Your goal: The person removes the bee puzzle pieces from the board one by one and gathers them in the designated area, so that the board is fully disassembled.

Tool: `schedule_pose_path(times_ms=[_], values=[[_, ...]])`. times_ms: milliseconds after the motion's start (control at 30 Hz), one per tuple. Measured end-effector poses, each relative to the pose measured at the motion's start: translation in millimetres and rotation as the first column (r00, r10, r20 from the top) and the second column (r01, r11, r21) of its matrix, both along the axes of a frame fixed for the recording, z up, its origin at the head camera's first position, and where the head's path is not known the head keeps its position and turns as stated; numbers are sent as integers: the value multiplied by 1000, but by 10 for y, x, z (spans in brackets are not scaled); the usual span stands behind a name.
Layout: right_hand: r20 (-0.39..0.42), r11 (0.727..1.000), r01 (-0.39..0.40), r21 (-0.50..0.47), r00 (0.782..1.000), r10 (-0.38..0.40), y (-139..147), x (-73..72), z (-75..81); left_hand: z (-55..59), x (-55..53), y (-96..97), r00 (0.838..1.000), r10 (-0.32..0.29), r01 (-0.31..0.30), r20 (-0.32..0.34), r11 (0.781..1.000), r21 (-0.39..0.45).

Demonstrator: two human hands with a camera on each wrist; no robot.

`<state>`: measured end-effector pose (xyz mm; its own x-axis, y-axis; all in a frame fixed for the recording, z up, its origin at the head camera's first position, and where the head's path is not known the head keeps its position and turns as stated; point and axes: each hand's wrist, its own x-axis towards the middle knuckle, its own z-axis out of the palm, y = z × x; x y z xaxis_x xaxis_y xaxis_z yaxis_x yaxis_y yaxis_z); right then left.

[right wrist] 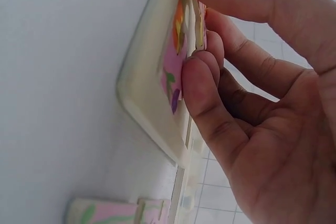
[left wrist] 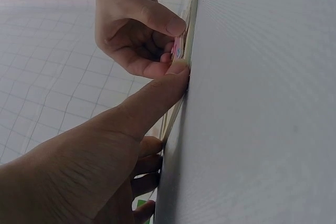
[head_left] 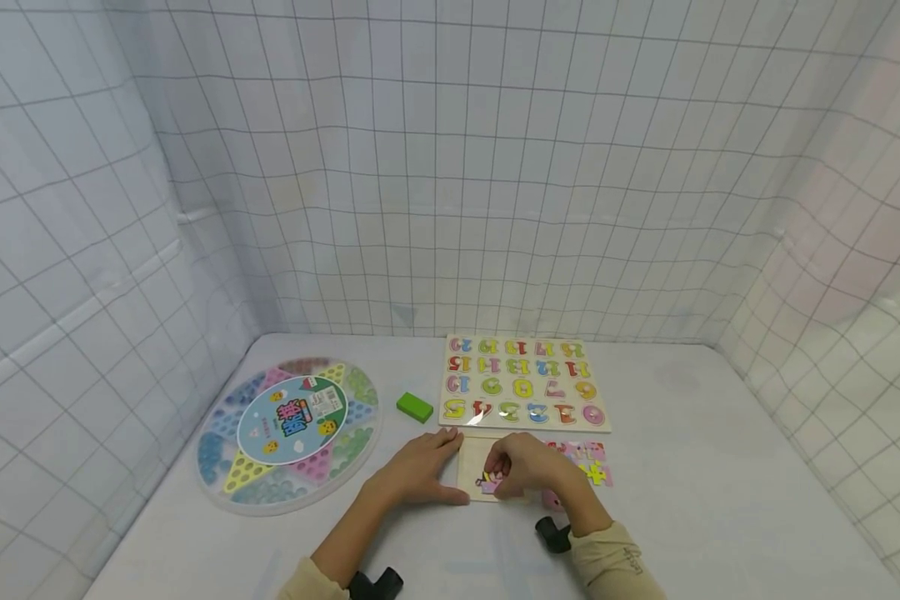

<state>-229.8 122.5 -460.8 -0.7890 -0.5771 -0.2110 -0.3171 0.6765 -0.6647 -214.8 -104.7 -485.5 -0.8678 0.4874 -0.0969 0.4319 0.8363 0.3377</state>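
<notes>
A small wooden puzzle tray (head_left: pixel 468 467) lies flat on the white table in front of me. My left hand (head_left: pixel 420 471) rests along its left side, fingers spread at the far corner and thumb at the near corner. Over the tray, my right hand (head_left: pixel 531 465) pinches a jigsaw piece (right wrist: pixel 200 24) between thumb and fingers, tilted on edge in the right wrist view. Below it, a pink piece with a printed flower (right wrist: pixel 172 69) lies inside the tray, near the rim. Pink jigsaw pieces (head_left: pixel 598 475) lie right of the tray, partly hidden by my right forearm.
Behind the tray lies a wooden number board (head_left: pixel 525 421) with coloured numerals. A green block (head_left: pixel 415 407) sits to its left. Farther left is a round board game (head_left: pixel 292 421) with a star pattern. Grid-patterned cloth walls (head_left: pixel 480 208) enclose the table's back and sides.
</notes>
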Motion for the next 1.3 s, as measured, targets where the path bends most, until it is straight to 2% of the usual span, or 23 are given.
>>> schedule_pose_path(times_ms=[300,700,1300], values=[[-30,999,-9,-37,1000,8,118,15,70,-26,-13,-5,1000,-6,6,-2,1000,-5],[-140,1000,27,-7,990,-28,570,90,162,-51,-7,-6,1000,6,-6,-12,1000,-2],[-75,992,128,19,989,-126,1100,253,39,-46,-17,-9,1000,2,-2,5,1000,15]])
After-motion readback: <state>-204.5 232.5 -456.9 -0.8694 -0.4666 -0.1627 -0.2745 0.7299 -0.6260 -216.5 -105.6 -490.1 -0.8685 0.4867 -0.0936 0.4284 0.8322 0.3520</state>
